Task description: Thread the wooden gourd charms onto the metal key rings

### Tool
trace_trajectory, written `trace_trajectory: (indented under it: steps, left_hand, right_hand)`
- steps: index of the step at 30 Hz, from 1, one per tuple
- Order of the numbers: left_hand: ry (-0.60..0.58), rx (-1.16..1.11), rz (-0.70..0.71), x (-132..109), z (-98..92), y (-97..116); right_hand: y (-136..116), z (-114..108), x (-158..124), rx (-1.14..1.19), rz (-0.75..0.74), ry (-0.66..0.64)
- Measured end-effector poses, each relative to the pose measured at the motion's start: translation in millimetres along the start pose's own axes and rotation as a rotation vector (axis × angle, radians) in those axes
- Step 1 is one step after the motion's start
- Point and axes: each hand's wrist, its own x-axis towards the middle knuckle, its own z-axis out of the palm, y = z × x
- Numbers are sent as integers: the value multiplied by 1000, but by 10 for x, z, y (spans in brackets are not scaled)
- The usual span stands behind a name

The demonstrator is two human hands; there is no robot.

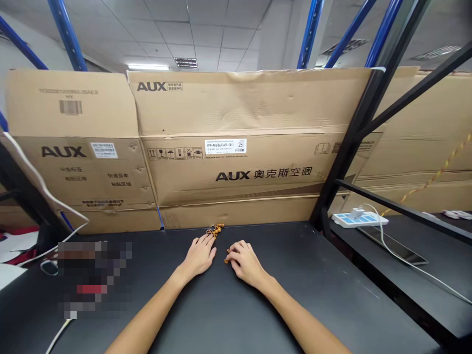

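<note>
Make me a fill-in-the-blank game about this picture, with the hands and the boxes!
The left hand and right hand rest on a ____ table.
The big cardboard box says ____.
The white power strip sits to the ____ of the hands.

Missing words: black, AUX, right.

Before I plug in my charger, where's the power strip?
The power strip lies at right in the head view on a black shelf beside a black metal upright.
</note>
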Motion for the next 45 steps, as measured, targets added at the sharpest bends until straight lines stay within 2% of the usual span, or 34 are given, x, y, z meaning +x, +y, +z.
trace_trajectory:
  steps: [6, 15, 26, 39, 45]
  left_hand:
    - [35, -4, 10, -6, 3, 6]
    - [10, -22, 9, 81, -51, 29]
    - [56, 23, 12, 76, -71, 78]
    - [25, -15, 49, -52, -118, 116]
    - [16, -73, 102, -204, -200, 183]
  right_hand:
    - [-37, -40, 20, -56, -96, -98]
    - [-11, -46, -8, -107, -100, -108]
    - [-10, -10, -8, -120, -172, -115]
    - [25, -20, -23, -94, -134, -124]
    - [61, -13, -38, -69, -134, -106]
